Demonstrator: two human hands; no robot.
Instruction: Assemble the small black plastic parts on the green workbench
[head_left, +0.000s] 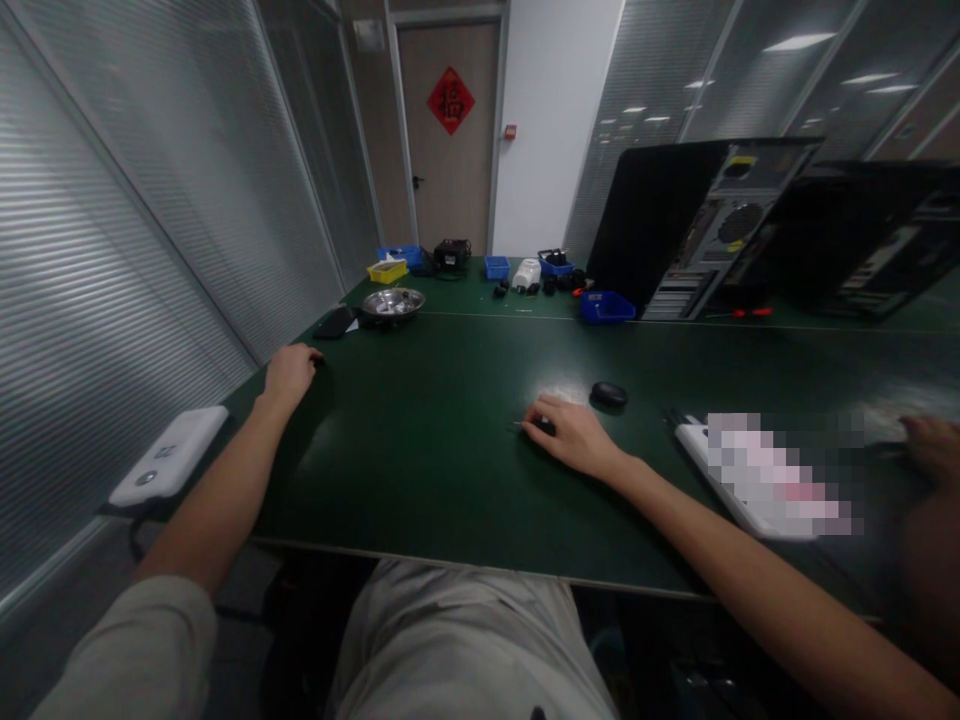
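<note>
At the table's left side, my left hand point(290, 375) is closed, its fingertips on a small dark object point(319, 358) too unclear to name. My right hand point(566, 432) rests on the green tabletop point(420, 430) with its fingers curled. A thin metal tip point(516, 425) pokes out past the thumb and a dark part shows within the grip; most of this slim tool is hidden. Just beyond the right hand lies a black oval object point(609, 394), shaped like a computer mouse. It is apart from my fingers.
A metal dish point(393, 304) stands beyond my left hand. Computer towers point(697, 230) and a blue bin point(607, 307) stand back right. White devices lie left point(171, 455) and right point(750, 480), the latter partly pixelated. Another person's hand point(930, 445) is at the right edge.
</note>
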